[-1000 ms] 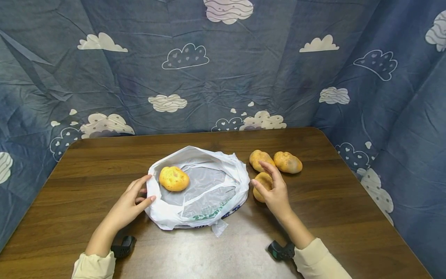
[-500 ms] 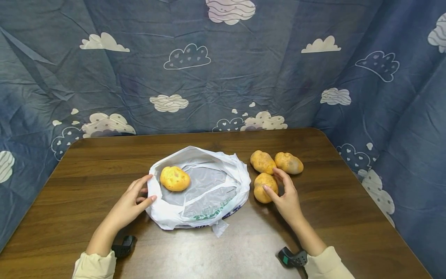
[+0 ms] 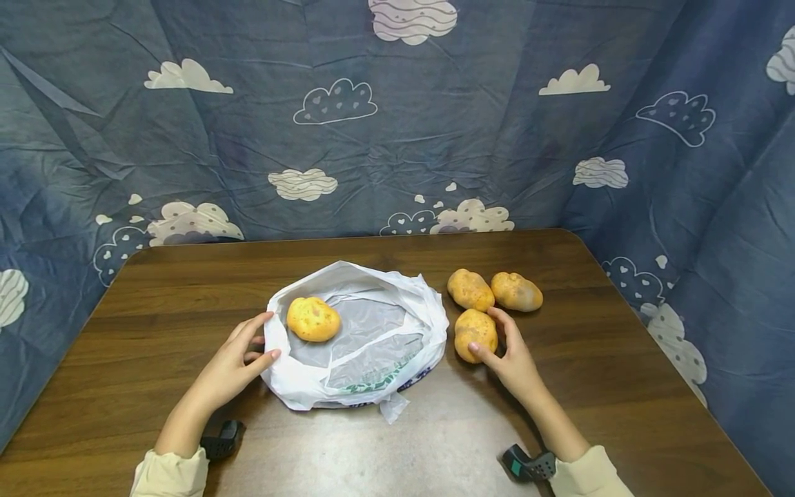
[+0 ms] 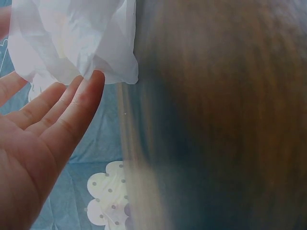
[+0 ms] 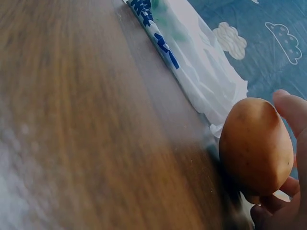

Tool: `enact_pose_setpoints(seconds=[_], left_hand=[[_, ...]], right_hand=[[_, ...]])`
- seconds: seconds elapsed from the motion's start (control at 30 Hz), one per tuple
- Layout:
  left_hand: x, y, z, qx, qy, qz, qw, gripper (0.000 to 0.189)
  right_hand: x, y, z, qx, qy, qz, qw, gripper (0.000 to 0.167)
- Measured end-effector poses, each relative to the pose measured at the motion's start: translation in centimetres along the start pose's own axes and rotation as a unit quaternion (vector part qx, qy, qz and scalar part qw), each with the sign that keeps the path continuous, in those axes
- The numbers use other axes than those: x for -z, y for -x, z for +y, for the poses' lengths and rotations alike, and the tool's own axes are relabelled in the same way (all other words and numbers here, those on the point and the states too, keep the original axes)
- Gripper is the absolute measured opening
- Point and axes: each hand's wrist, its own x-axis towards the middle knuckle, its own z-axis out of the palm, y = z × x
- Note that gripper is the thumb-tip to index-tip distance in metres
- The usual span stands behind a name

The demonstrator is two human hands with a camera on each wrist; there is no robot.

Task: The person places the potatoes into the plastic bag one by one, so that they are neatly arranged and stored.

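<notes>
A white plastic bag (image 3: pixel 292 376) lies with its mouth spread wide, one yellow potato (image 3: pixel 313 319) inside at its left. My left hand (image 3: pixel 228 369) touches the bag's left side with fingertips and thumb; in the left wrist view its fingers (image 4: pixel 72 112) stretch fairly straight to the plastic. Right of the bag, my right hand (image 3: pixel 512 359) holds a rounded potato (image 3: pixel 475 333) between thumb and fingers. The right wrist view shows this potato (image 5: pixel 256 146) close up, thumb at its upper edge and fingers curled low behind it.
Two more potatoes, one (image 3: pixel 470 290) just behind the held one and another (image 3: pixel 517 292) to its right, lie on the brown wooden table (image 3: pixel 621 386). A blue curtain with cloud prints (image 3: pixel 397 138) hangs behind the table and along its right side.
My right hand has come from above the nearest potato round to its right side, with thumb and fingers now on it. The left hand keeps its place at the bag.
</notes>
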Motion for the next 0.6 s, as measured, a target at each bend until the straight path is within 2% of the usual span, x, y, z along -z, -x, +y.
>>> enact_pose_setpoints(seconds=[0.23, 0.6], left_hand=[[-0.07, 0.07, 0.00, -0.001, -0.002, 0.003, 1.0000, 0.060], [-0.01, 0.14, 0.46, -0.008, 0.005, 0.001, 1.0000, 0.059]], right_hand=[[-0.02, 0.16, 0.20, -0.028, 0.012, -0.027, 0.9992, 0.077], [-0.11, 0.18, 0.42, -0.033, 0.003, -0.028, 0.9991, 0.077]])
